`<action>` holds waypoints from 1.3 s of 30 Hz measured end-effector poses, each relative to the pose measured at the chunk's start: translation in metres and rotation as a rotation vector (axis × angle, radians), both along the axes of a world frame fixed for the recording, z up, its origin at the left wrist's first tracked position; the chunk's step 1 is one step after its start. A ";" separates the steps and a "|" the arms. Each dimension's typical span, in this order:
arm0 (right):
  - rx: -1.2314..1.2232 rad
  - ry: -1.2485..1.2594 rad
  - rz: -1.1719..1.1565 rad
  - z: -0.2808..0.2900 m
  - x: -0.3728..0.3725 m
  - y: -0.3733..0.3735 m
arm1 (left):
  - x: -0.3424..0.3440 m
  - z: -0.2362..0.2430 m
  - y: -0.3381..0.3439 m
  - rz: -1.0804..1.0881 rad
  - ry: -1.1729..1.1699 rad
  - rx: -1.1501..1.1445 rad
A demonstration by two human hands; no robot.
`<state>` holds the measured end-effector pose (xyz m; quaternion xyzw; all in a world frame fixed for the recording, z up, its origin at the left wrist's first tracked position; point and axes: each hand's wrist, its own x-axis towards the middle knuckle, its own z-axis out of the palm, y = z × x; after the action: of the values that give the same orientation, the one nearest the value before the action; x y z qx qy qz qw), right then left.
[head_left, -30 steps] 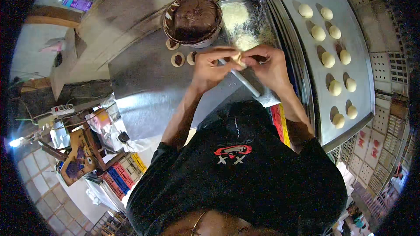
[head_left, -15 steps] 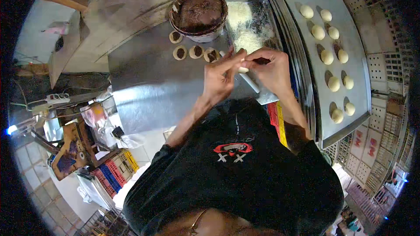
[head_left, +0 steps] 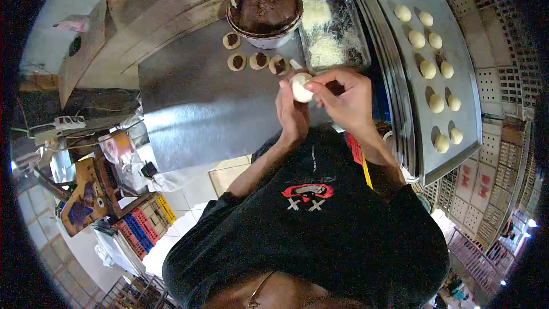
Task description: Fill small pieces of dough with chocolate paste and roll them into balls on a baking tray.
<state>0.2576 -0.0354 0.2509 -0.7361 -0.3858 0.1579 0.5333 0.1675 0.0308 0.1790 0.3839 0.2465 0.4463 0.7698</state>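
Between my two hands, above the front right of the metal worktop, is a smooth, pale dough ball (head_left: pixel 301 88). My left hand (head_left: pixel 291 113) cups it from the left side. The fingertips of my right hand (head_left: pixel 347 96) pinch its right edge. Just beyond my hands, several flat dough rounds with dark brown filling lie on the worktop, among them a dough round (head_left: pixel 237 62) at the left end of the row. A tub of dark brown filling (head_left: pixel 265 8), heaped above its rim, stands behind them.
Right of the tub is a metal tray (head_left: pixel 363 60) with shredded white topping. Farther right, a large baking tray (head_left: pixel 466 88) carries two rows of dough balls on top of stacked trays. The metal worktop (head_left: pixel 200 97) stretches left. Coloured crates (head_left: pixel 143 223) stand at the lower left.
My hands have shifted slightly nearer to me, and the left hand has turned to cup the dough. The dough ball, mostly hidden before, now shows its round side. The view has tilted slightly.
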 end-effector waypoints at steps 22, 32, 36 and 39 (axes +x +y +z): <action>-0.189 -0.260 0.458 0.005 -0.043 0.013 | -0.066 -0.027 0.052 -0.785 0.148 -0.612; -0.291 -0.220 0.304 0.004 -0.046 -0.019 | -0.056 -0.009 0.026 -0.530 0.343 -0.175; -0.109 -0.206 0.311 0.007 -0.022 -0.048 | -0.035 -0.005 0.008 -0.647 0.314 -0.023; -0.106 -0.108 0.299 0.015 0.000 -0.081 | -0.008 0.005 -0.005 -0.883 0.255 -0.103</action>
<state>0.2580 -0.1166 0.2661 -0.7051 -0.5103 0.2158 0.4426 0.1593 0.0263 0.1844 0.4651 0.1741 0.0119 0.8679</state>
